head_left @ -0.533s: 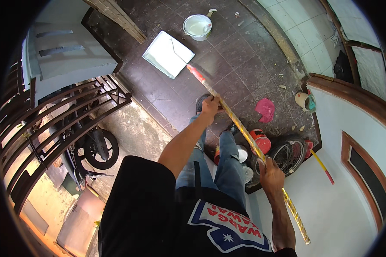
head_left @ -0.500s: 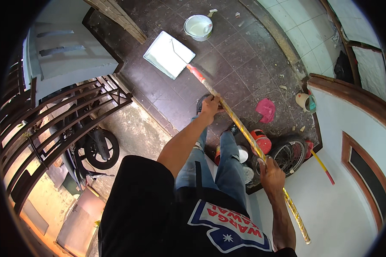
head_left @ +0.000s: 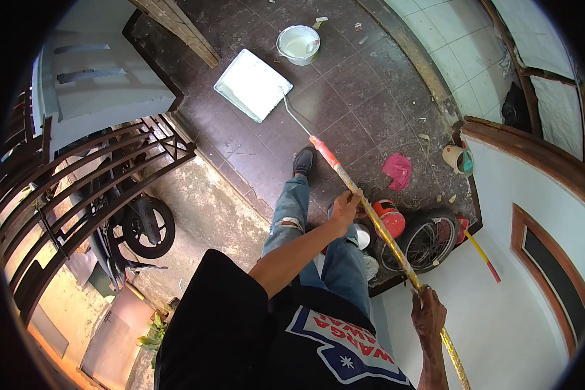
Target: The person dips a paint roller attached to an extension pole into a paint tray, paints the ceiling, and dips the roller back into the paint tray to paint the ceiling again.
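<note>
A long paint roller pole wrapped in gold runs slantwise from the lower right toward the tray. My left hand is closed round its upper part, below the red handle. Farther down, my right hand grips the gold shaft. The bent metal rod of the roller reaches from the red handle to the right edge of a white paint tray on the dark tiles. The roller head is hard to make out against the white paint. Just beyond the tray stands a white bucket with pale paint inside.
To the right lie a pink plastic bag, a red paint can, a spoked wheel and a yellow-handled tool. A motorcycle stands behind the brown metal gate at left. Wooden planks lean at the far left.
Both hands have drawn the pole back toward me and to the right. The metal rod has slid across the tray to its right edge. My left foot now shows.
</note>
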Demonstrator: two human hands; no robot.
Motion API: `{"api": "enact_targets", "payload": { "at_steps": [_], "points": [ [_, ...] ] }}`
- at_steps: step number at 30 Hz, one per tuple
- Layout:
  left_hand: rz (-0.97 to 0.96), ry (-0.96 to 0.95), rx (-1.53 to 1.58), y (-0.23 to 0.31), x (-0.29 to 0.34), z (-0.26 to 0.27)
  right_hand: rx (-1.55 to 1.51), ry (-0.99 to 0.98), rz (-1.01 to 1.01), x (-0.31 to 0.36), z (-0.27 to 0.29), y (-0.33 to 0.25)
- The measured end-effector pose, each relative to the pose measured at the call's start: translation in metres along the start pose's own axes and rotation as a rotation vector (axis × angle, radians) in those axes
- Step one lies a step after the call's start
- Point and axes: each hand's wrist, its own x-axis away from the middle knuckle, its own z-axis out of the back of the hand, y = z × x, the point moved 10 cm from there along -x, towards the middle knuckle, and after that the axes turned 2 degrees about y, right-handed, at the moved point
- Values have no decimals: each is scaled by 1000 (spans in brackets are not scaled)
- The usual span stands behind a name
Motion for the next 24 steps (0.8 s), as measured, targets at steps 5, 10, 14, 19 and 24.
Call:
{"api": "enact_targets", "payload": {
  "at_steps": [5, 10, 14, 19, 24],
  "points": [
    [-41, 39, -17, 11, -29, 37, -75, -2, -1, -16, -25, -28],
    [-108, 90, -28, 62, -44, 81, -103, 41, 49, -45, -43, -72],
    [-107, 81, -52, 74, -30, 81, -134, 15, 45, -40, -36, -71],
    [-79, -9, -23, 36, -4, 46, -94, 13, 17, -9, -11, -43],
    [-12, 18, 1, 5, -4, 43, -42, -38, -20, 0, -16, -34]
  ]
}}
